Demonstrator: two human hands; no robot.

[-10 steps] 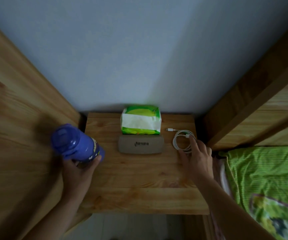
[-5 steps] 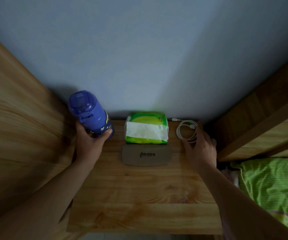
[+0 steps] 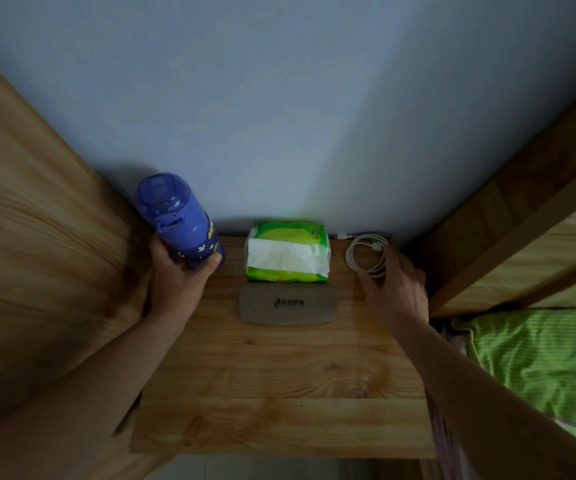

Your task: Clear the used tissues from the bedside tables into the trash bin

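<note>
The wooden bedside table (image 3: 279, 368) stands against a pale blue wall. My left hand (image 3: 175, 282) grips a purple water bottle (image 3: 179, 223) at the table's back left corner. My right hand (image 3: 397, 289) rests at the back right with its fingers on a coiled white charging cable (image 3: 366, 252). Between them lies a green pack of tissues (image 3: 288, 252) with white tissue showing on top. No loose used tissue or trash bin shows in this view.
A flat grey-brown case (image 3: 288, 304) lies just in front of the tissue pack. A wooden panel (image 3: 37, 265) walls the left side. A wooden bed frame (image 3: 521, 237) and green bedding (image 3: 549, 362) are on the right.
My left hand has carried the purple bottle from the front left edge to the back left corner. My right hand has pushed the coiled cable back toward the wall. The view has shifted forward.
</note>
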